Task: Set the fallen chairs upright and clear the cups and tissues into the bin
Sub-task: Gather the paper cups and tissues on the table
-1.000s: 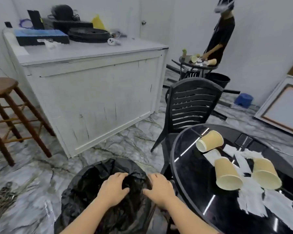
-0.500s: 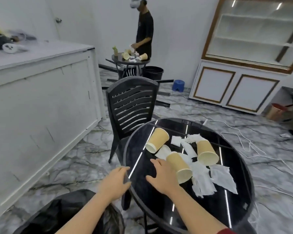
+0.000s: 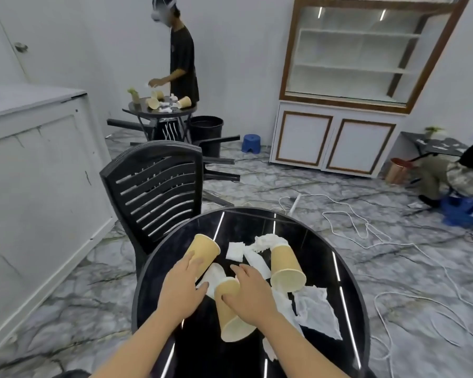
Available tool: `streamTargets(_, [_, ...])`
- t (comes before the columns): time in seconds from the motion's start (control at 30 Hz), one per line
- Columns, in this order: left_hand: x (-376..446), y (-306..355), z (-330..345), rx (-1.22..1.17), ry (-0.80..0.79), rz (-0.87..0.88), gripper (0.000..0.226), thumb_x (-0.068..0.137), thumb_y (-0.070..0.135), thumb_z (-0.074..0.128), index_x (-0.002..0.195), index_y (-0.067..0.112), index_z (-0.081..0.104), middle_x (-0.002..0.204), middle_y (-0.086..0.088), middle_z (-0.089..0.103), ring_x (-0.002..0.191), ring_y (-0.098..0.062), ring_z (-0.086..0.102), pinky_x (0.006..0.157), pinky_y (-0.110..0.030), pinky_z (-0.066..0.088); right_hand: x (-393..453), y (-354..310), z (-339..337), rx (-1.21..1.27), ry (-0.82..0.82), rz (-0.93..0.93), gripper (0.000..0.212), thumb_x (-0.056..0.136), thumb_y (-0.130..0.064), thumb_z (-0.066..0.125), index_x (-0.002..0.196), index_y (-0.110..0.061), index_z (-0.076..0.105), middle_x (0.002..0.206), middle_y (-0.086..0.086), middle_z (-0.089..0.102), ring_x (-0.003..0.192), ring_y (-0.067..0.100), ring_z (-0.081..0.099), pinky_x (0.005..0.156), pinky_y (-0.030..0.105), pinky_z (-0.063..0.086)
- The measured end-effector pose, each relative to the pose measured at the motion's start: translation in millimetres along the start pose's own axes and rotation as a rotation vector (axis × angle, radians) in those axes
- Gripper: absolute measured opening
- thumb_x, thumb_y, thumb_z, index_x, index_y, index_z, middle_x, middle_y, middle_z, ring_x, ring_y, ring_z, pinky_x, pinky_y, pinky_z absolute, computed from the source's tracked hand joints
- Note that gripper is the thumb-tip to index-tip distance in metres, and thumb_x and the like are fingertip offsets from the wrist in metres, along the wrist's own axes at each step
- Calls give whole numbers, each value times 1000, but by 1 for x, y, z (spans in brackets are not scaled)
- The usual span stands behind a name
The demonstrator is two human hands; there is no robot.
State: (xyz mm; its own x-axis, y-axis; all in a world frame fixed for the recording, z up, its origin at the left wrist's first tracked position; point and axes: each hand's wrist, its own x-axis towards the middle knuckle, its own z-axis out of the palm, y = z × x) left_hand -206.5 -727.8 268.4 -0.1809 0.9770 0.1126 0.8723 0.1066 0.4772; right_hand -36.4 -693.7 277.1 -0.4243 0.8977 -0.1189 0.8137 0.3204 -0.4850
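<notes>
Three tan paper cups lie on their sides on a round black glossy table (image 3: 350,271). My left hand (image 3: 182,286) rests with spread fingers on the left cup (image 3: 206,248), its thumb on a white tissue (image 3: 215,276). My right hand (image 3: 253,294) is wrapped around the middle cup (image 3: 231,321). The right cup (image 3: 286,268) lies untouched beside crumpled tissues (image 3: 316,309). A black slatted chair (image 3: 159,186) stands upright at the table's far left edge. A sliver of the black bin bag (image 3: 71,373) shows at the bottom left.
A white counter (image 3: 38,148) fills the left. Behind, a person (image 3: 182,58) works at another small table (image 3: 161,111) with cups, a black bucket (image 3: 206,128) and fallen chairs (image 3: 219,159). White cables (image 3: 366,230) trail over the marble floor. A cabinet (image 3: 336,140) stands at the back right.
My view swung from the bin bag to the table. Both hands left the bag and reached over the table; the left landed on the left cup, the right closed on the middle cup.
</notes>
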Motion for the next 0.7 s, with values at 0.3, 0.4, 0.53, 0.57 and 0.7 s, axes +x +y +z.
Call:
streamTargets(0.3, [34, -19, 12, 24, 4, 84, 68, 71, 21, 74, 128, 25, 36, 138, -18, 44, 115, -35, 51, 92, -42, 45, 14, -8, 16, 104, -109, 96, 75, 80, -43, 55, 144, -25, 22, 155, 0, 19, 142, 17, 17, 112, 37, 26])
streamTargets(0.4, [45, -15, 7, 43, 27, 140, 73, 57, 16, 82, 119, 22, 43, 122, -19, 57, 102, -28, 58, 80, -38, 53, 18, -9, 22, 108, -144, 149, 81, 76, -46, 57, 145, -27, 19, 157, -2, 14, 142, 18, 16, 111, 40, 27])
streamTargets(0.53, [55, -24, 13, 49, -9, 159, 73, 59, 18, 80, 120, 26, 41, 126, -10, 49, 100, -28, 58, 77, -37, 53, 18, -8, 29, 102, -188, 211, 85, 73, -46, 57, 145, -30, 14, 157, -3, 9, 141, 21, 19, 106, 42, 33])
streamTargets(0.57, [58, -32, 20, 20, -58, 101, 72, 72, 24, 72, 132, 30, 33, 143, -7, 34, 116, -32, 49, 91, -40, 46, 18, -7, 30, 105, -200, 224, 86, 73, -45, 58, 144, -32, 12, 157, -4, 8, 140, 22, 21, 105, 43, 35])
streamTargets(0.7, [57, -47, 36, -99, -122, -12, 78, 84, 32, 61, 142, 41, 10, 156, 2, 1, 131, -27, 27, 98, -41, 41, 19, -4, 33, 125, -225, 246, 88, 71, -44, 59, 143, -38, 8, 155, -5, 12, 133, 24, 34, 97, 43, 43])
